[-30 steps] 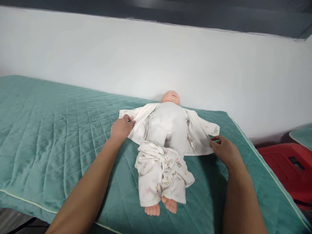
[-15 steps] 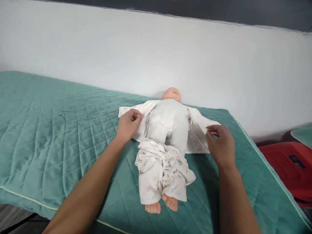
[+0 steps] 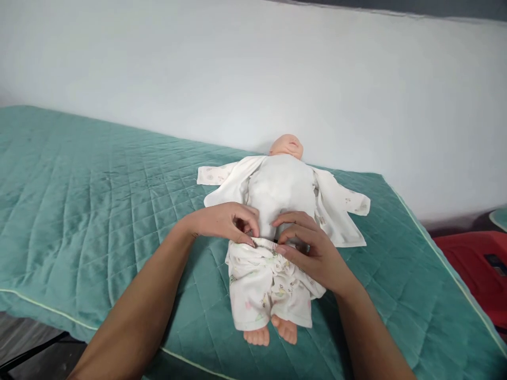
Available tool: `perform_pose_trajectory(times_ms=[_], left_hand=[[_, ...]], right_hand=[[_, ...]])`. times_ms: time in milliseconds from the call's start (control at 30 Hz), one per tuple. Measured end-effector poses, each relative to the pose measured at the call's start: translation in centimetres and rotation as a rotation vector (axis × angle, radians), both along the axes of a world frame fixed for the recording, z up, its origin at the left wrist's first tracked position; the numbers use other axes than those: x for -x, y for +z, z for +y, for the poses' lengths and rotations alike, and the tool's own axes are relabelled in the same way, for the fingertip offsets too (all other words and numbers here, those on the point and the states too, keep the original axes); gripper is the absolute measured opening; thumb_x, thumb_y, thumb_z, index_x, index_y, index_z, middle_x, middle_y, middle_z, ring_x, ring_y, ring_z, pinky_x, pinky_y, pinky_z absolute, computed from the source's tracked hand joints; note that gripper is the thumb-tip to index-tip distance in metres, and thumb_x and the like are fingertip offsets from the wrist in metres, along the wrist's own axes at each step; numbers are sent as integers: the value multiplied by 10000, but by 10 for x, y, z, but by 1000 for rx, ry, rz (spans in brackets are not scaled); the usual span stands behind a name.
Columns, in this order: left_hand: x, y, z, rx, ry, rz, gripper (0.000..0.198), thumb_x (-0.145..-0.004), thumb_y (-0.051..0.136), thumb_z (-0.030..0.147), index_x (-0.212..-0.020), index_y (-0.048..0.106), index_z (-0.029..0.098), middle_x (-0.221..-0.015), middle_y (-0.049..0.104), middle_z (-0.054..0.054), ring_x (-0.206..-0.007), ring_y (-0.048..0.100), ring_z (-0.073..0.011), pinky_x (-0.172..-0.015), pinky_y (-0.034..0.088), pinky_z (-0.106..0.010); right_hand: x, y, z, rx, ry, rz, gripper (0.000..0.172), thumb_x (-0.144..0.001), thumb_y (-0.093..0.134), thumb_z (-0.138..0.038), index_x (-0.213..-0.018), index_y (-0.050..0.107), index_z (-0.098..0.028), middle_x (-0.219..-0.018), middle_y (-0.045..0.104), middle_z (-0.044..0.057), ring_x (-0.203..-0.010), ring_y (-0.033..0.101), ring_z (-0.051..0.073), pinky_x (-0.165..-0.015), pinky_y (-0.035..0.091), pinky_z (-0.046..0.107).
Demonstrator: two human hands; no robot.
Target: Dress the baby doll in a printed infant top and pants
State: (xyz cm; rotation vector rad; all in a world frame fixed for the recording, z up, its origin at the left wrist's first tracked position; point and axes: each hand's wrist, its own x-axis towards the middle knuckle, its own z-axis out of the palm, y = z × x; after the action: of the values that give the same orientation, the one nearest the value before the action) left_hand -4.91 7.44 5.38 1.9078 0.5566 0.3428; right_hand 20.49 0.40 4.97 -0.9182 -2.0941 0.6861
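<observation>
A baby doll (image 3: 283, 179) lies on its back, head at the far end and bare feet toward me. White printed trousers (image 3: 253, 290) are bunched around its legs, the waistband at thigh height. My left hand (image 3: 233, 221) is at the left part of that waistband, its thumb and curled fingers closed on the cloth. At the right part, my right hand (image 3: 307, 248) has its fingers apart, the thumb against the waistband and the forefinger above it. A white jacket (image 3: 336, 206) lies spread open beneath the doll, its sleeves out to both sides.
A green quilted cover (image 3: 119, 211) lies under the doll, with pale piping along its edges. A white wall (image 3: 198, 68) rises behind the head. Beyond the right edge stands a red plastic object (image 3: 471, 264), lower down.
Both hands have left the jacket's sides and moved inward to the trousers' waistband. The jacket now lies released on both sides. The view has shifted slightly.
</observation>
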Motion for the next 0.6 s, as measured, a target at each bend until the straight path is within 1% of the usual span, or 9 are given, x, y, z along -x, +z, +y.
perform_pose_trajectory(times_ms=[67, 133, 267, 400, 467, 533, 600], left_hand=[[-1, 0, -1, -2, -29, 1, 145, -820, 739, 322, -874, 762, 190, -850, 584, -19, -716, 511, -106, -646, 431, -208], [-1, 0, -1, 6, -45, -15, 145, -838, 720, 320, -881, 754, 185, -872, 586, -27, -723, 518, -109, -651, 438, -209], [-2, -2, -1, 24, -47, -72, 173, -864, 698, 341, -877, 718, 170, -914, 604, -40, -760, 525, -119, -694, 443, -222], [-2, -5, -4, 65, 43, -94, 221, -890, 670, 384, -898, 681, 164, -800, 600, -15, -707, 502, -114, -635, 405, -212], [-4, -7, -6, 91, 87, -116, 240, -894, 663, 399, -905, 662, 160, -743, 585, 0, -659, 482, -103, -596, 380, -203], [-7, -9, -8, 104, 136, -152, 250, -896, 660, 407, -900, 646, 157, -729, 575, 6, -634, 468, -94, -577, 366, -198], [-9, -9, -10, 107, 177, -190, 253, -896, 661, 407, -891, 636, 155, -745, 574, 5, -638, 470, -91, -580, 367, -196]], right_hand=[[-1, 1, 1, 22, 43, -23, 86, -888, 723, -316, -853, 678, -251, -1166, 683, 59, -1162, 601, 256, -1070, 419, 470], [-1, 2, 0, 56, 79, -43, 118, -863, 754, -342, -864, 672, -256, -1197, 679, 58, -1185, 590, 266, -1084, 409, 487], [-2, 4, -2, 122, 138, -64, 162, -854, 760, -329, -837, 619, -250, -1300, 633, 63, -1264, 546, 272, -1084, 423, 479], [-6, 4, -3, 199, 197, -13, 165, -857, 748, -302, -867, 592, -250, -1310, 610, 74, -1285, 535, 261, -1018, 481, 423], [-9, 3, -3, 265, 210, 41, 147, -868, 734, -311, -894, 604, -250, -1315, 601, 77, -1243, 559, 252, -941, 515, 387], [-12, 3, -2, 348, 214, 105, 138, -872, 728, -331, -914, 622, -252, -1323, 594, 72, -1173, 589, 242, -872, 528, 363], [-14, 2, -2, 431, 225, 182, 149, -864, 733, -346, -910, 631, -248, -1324, 591, 70, -1125, 601, 239, -862, 524, 364]])
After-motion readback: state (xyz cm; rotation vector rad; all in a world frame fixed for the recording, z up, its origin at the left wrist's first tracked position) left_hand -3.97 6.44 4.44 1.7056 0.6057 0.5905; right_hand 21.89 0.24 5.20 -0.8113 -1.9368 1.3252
